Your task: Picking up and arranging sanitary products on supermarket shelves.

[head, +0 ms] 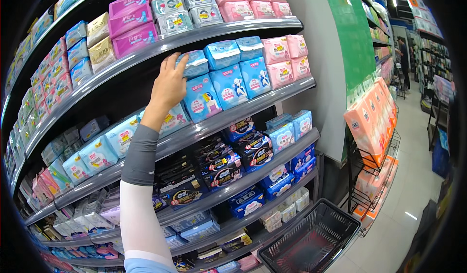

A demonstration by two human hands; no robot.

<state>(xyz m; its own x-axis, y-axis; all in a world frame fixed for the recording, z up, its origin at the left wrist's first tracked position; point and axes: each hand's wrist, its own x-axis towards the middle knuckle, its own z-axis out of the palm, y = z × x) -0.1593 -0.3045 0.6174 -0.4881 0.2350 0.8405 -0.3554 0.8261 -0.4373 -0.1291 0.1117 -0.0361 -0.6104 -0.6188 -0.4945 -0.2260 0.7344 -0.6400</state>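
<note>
My left hand is raised to the middle shelf, its fingers curled over the left end of a blue sanitary pad pack. That pack lies on top of an upright blue pack with a figure printed on it. To its right, two more blue packs lie flat over upright ones. The thumb is hidden from this view. A grey and white sleeve covers my left forearm. My right hand is out of view.
Stocked shelves with grey front rails curve above and below my arm. A black shopping basket stands at lower right. Beyond it, a wire rack holds orange tissue packs. A person stands far down the aisle.
</note>
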